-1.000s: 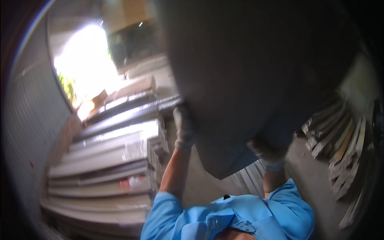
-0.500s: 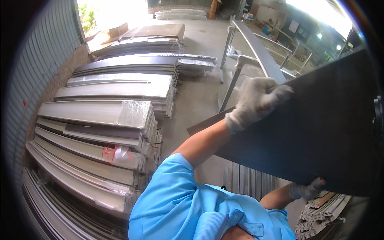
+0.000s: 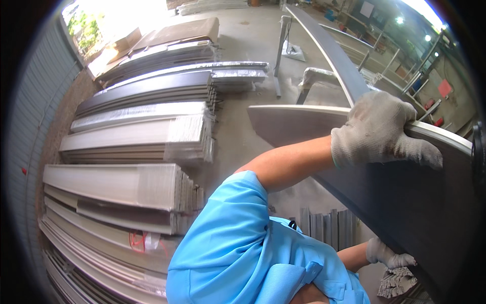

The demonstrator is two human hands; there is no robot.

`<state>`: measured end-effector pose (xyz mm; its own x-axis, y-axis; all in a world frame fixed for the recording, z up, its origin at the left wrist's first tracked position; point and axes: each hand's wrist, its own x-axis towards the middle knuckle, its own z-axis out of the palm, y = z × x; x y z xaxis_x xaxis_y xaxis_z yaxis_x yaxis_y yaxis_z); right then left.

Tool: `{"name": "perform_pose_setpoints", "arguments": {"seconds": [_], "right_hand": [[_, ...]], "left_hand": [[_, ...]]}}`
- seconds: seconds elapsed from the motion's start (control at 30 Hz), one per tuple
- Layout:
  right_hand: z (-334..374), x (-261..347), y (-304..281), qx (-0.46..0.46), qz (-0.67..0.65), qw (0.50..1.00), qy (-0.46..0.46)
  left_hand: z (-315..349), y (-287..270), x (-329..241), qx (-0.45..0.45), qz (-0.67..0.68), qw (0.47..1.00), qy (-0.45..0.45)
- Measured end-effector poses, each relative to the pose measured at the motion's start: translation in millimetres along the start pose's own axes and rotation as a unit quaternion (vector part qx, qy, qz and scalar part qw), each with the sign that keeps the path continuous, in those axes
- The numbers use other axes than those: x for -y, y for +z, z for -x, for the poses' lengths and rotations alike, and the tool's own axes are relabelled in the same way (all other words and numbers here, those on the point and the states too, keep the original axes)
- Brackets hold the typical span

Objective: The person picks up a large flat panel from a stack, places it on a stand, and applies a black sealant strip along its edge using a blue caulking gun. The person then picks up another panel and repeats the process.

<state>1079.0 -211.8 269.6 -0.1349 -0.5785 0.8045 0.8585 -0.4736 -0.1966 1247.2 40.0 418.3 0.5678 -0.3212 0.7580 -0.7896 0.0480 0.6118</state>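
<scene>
A large dark grey flat panel (image 3: 405, 202) with a thin pale edge slants across the right side, and its far right end runs out of sight. My left hand (image 3: 379, 129), in a greyish-white knit glove, is closed over the panel's upper edge, with a finger or thumb lying down its near face. Lower down, my right hand (image 3: 387, 255), gloved alike, grips the panel's lower edge; the panel hides part of its fingers. Both arms come out of light blue sleeves.
Stacks of long, partly film-wrapped profiles (image 3: 111, 182) fill the left side beside a corrugated wall (image 3: 35, 116). A metal stand (image 3: 280, 50) carries a long grey bar (image 3: 324, 45) beyond the panel. Upright grey profiles (image 3: 329, 228) and bundled pale profiles (image 3: 397, 283) lie close to my right arm.
The panel has tipped so that its pale upper edge now shows. My left hand has moved right with it, and my right hand slightly lower. The view has shifted too.
</scene>
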Motion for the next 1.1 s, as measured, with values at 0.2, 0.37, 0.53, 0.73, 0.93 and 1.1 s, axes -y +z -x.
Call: {"name": "perform_pose_setpoints", "arguments": {"seconds": [0.2, 0.37, 0.53, 0.73, 0.93, 1.1], "right_hand": [[25, -90, 101, -0.103, -0.329, 0.925, 0.157], [66, -160, 200, -0.034, -0.455, 0.875, 0.161], [121, -242, 296, 0.003, -0.500, 0.849, 0.170], [183, -344, 408, 0.006, -0.552, 0.795, 0.251], [230, -450, 498, -0.090, -0.387, 0.888, 0.230], [239, -560, 536, -0.037, -0.764, 0.570, 0.300]], "left_hand": [[-79, -29, 82, -0.061, -0.037, 0.988, 0.136], [-153, -83, 150, -0.040, -0.206, 0.949, 0.234], [-241, -170, 230, 0.098, -0.213, 0.927, 0.292], [-334, -240, 337, 0.221, -0.160, 0.915, 0.299], [-414, -252, 437, 0.303, -0.121, 0.899, 0.291], [-490, -225, 512, 0.363, -0.093, 0.875, 0.307]]}}
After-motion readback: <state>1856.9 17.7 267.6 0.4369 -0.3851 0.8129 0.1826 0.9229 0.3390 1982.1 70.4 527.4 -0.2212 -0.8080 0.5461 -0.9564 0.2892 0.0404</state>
